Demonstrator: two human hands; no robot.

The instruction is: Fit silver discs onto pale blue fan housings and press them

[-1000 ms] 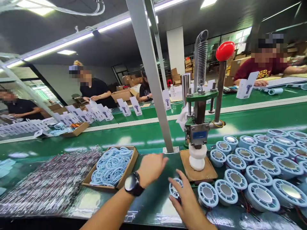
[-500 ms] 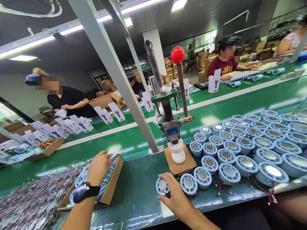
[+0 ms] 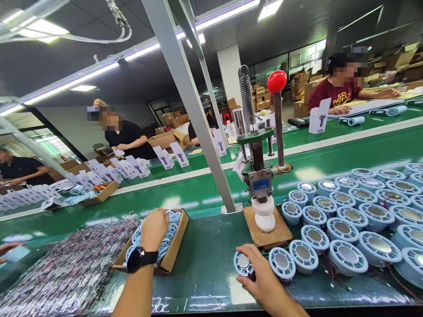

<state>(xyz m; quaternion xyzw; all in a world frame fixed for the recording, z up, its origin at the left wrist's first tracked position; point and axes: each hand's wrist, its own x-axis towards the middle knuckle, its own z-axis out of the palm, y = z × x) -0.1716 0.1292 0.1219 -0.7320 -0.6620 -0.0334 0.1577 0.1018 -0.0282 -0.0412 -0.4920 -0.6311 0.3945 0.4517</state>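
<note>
Beside the press (image 3: 261,176), two hands work on the green tabletop (image 3: 205,259).
Left hand (image 3: 153,229) grabs blue rings (image 3: 167,233) in the box (image 3: 175,246); right hand (image 3: 261,275) grips a round fan part (image 3: 242,263). No readable writing nearby.

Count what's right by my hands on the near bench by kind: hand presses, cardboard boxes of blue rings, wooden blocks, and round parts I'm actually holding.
hand press: 1
cardboard box of blue rings: 1
wooden block under the press: 1
round blue part gripped by the right hand: 1
Total: 4
</note>
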